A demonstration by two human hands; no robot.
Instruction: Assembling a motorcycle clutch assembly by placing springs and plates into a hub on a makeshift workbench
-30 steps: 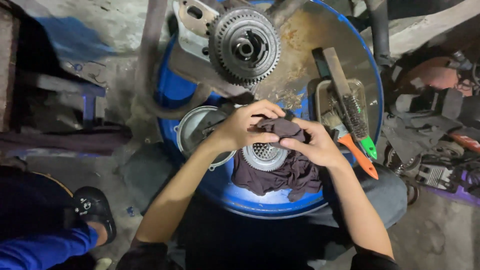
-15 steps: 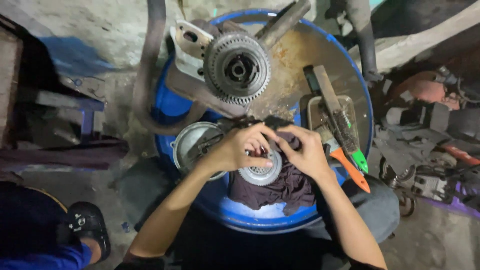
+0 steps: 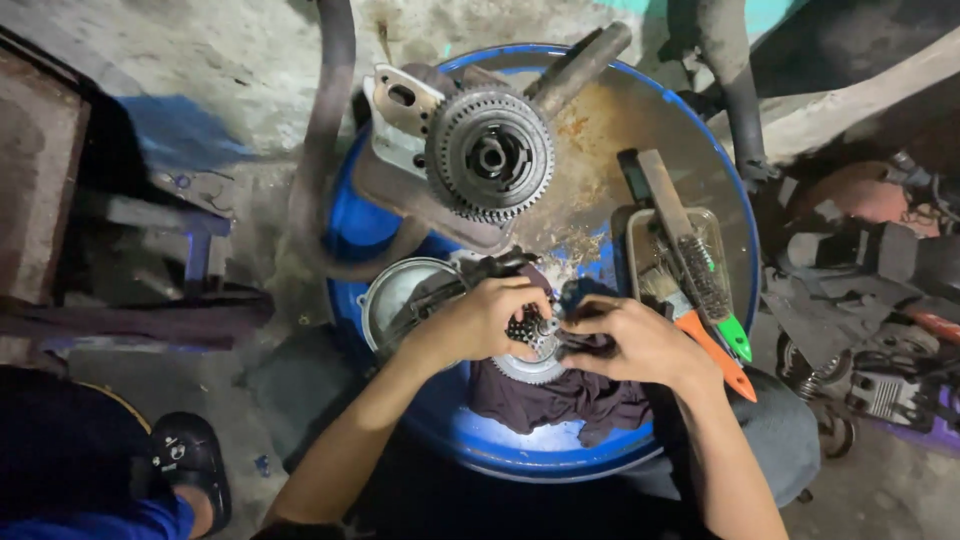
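My hands meet over the blue drum top: the left hand [image 3: 478, 322] and right hand [image 3: 625, 342] both grip the round perforated metal disc [image 3: 533, 352], which lies on a dark maroon rag [image 3: 565, 398]. Half a second ago the disc showed more openly; now my fingers cover most of it. Beyond sit a large toothed steel gear [image 3: 490, 155], a shallow tray of wire brushes [image 3: 690, 262] and a round metal bowl [image 3: 398, 296].

Dim overhead light, shadowed edges
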